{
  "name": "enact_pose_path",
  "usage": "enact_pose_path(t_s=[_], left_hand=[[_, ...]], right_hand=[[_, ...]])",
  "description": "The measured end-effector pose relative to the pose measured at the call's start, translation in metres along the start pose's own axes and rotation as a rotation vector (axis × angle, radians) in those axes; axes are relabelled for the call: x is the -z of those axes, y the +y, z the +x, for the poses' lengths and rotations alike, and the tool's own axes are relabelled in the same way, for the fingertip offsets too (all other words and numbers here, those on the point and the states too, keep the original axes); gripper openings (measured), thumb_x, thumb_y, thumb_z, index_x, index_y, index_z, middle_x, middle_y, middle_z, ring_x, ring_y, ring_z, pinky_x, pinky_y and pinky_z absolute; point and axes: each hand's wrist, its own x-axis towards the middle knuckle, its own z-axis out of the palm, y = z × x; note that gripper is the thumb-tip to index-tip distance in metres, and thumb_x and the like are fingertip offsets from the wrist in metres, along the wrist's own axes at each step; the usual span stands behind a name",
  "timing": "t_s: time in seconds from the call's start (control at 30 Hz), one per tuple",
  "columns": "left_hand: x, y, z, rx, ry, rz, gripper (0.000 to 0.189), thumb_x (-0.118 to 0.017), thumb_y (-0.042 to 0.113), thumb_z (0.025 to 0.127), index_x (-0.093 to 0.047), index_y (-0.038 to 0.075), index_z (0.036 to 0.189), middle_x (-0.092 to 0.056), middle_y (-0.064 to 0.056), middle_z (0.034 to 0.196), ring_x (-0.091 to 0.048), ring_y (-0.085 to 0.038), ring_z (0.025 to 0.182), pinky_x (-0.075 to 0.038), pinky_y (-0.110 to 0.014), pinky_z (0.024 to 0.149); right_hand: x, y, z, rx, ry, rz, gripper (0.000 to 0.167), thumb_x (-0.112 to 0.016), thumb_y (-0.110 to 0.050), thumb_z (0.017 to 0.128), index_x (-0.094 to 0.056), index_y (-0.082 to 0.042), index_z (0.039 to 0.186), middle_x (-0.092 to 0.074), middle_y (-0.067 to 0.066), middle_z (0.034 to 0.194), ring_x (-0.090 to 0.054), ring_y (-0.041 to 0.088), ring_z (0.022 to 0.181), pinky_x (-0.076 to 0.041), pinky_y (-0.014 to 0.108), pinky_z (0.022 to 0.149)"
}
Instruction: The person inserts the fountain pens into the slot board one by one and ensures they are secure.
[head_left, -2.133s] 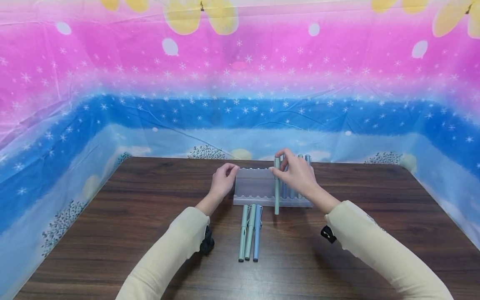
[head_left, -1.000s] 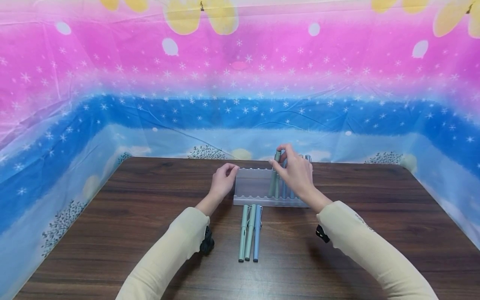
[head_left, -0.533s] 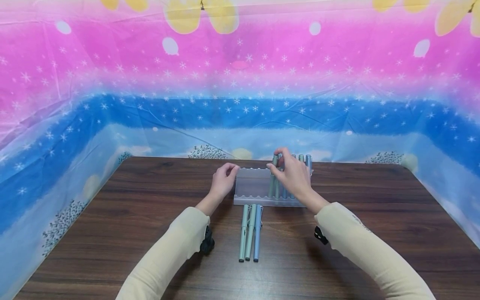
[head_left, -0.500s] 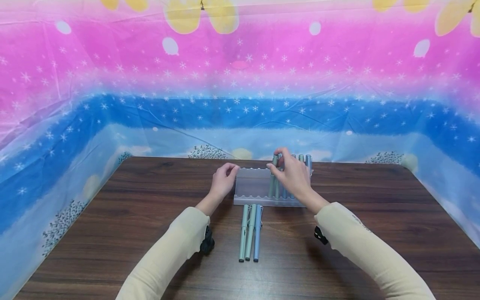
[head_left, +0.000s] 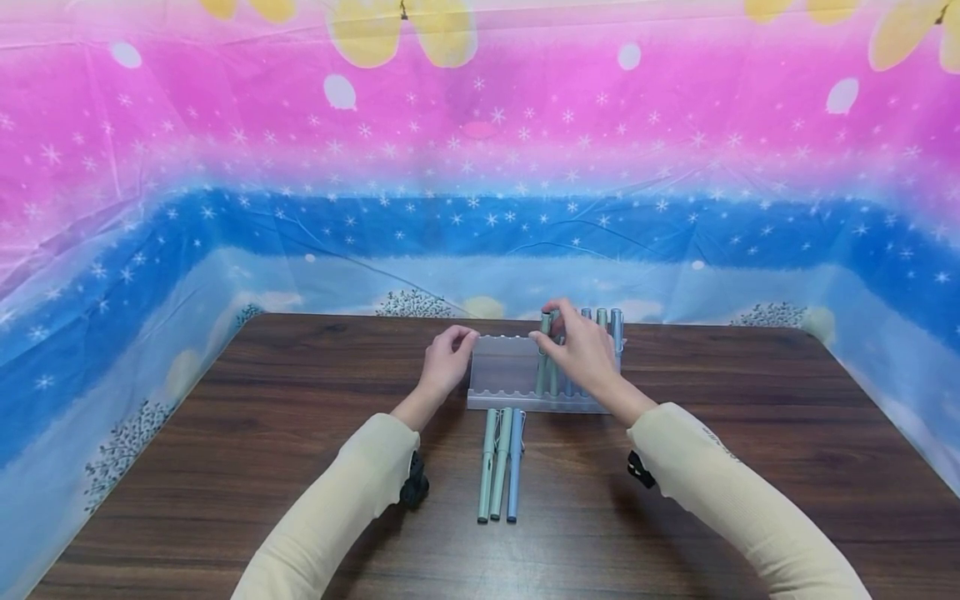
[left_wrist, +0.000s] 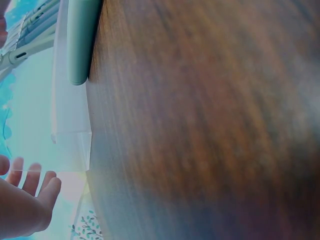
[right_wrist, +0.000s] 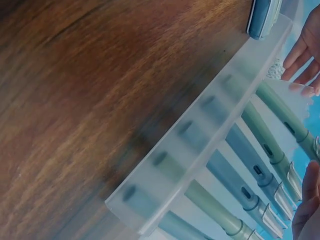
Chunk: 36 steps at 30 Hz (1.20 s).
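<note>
A clear, notched pen rack (head_left: 504,367) stands on the table with several green and blue capped pens leaning upright in its right part. My left hand (head_left: 447,360) pinches the rack's upper left corner; in the left wrist view its fingers (left_wrist: 31,181) show behind the see-through panel. My right hand (head_left: 588,354) holds a green pen (head_left: 541,379) near its cap end, between thumb and forefinger. That pen's lower end sits behind the rack's front lip, leftmost in the row. The right hand partly hides the pens behind it.
Side by side in front of the rack lie two green pens (head_left: 487,467) and a blue pen (head_left: 514,471). The dark wooden table (head_left: 300,400) ends just behind the rack, where a patterned cloth backdrop (head_left: 480,233) hangs.
The right hand has raised the green pen from in front of the rack, lowered it into a slot left of the others and leaned it back. The left hand stays put.
</note>
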Motion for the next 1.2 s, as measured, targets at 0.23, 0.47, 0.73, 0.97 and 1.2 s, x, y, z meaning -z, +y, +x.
enact_pose_path(t_s=[0.23,0.47,0.73,0.97,1.2], left_hand=[[0.0004,0.0006,0.0013,0.017,-0.004,-0.004,0.023,-0.048,0.023,0.092,-0.06,0.005,0.1,-0.059,-0.009,0.101,-0.052,-0.022,0.096,-0.04,-0.036,0.083],[0.0002,0.0005,0.0008,0.014,0.0,-0.009,0.023,-0.049,0.022,0.091,-0.06,0.004,0.1,-0.06,-0.009,0.1,-0.053,-0.023,0.095,-0.04,-0.036,0.084],[0.0004,0.0,0.0,0.005,-0.003,-0.01,0.024,-0.049,0.022,0.091,-0.06,0.004,0.1,-0.059,-0.009,0.101,-0.052,-0.023,0.097,-0.04,-0.037,0.084],[-0.0001,-0.0005,0.0007,-0.001,0.004,-0.003,0.023,-0.049,0.022,0.091,-0.061,0.004,0.099,-0.06,-0.009,0.1,-0.053,-0.022,0.097,-0.04,-0.036,0.084],[-0.0006,-0.0008,0.0005,-0.002,0.002,-0.005,0.023,-0.049,0.022,0.091,-0.061,0.004,0.1,-0.06,-0.009,0.101,-0.053,-0.023,0.097,-0.04,-0.036,0.084]], right_hand=[[0.0048,0.0047,0.0017,0.019,-0.109,0.027,0.044,-0.064,-0.024,0.081,-0.047,-0.017,0.121,-0.057,-0.003,0.075,-0.041,0.009,0.048,-0.031,0.027,0.038],[0.0062,0.0073,0.001,-0.04,-0.198,0.032,0.053,-0.065,-0.02,0.081,-0.042,-0.018,0.128,-0.051,-0.006,0.065,-0.042,0.011,0.048,-0.031,0.026,0.038],[0.0069,0.0065,0.0019,-0.089,-0.235,0.035,0.055,-0.063,-0.023,0.082,-0.04,-0.021,0.132,-0.047,-0.004,0.061,-0.039,0.013,0.045,-0.028,0.026,0.035],[0.0061,0.0079,0.0024,-0.119,-0.248,0.03,0.055,-0.063,-0.022,0.083,-0.039,-0.02,0.132,-0.048,-0.003,0.059,-0.04,0.014,0.044,-0.028,0.026,0.035],[0.005,0.0067,0.0035,-0.133,-0.248,0.006,0.055,-0.063,-0.021,0.082,-0.039,-0.019,0.132,-0.047,-0.003,0.058,-0.039,0.014,0.043,-0.027,0.026,0.035]])
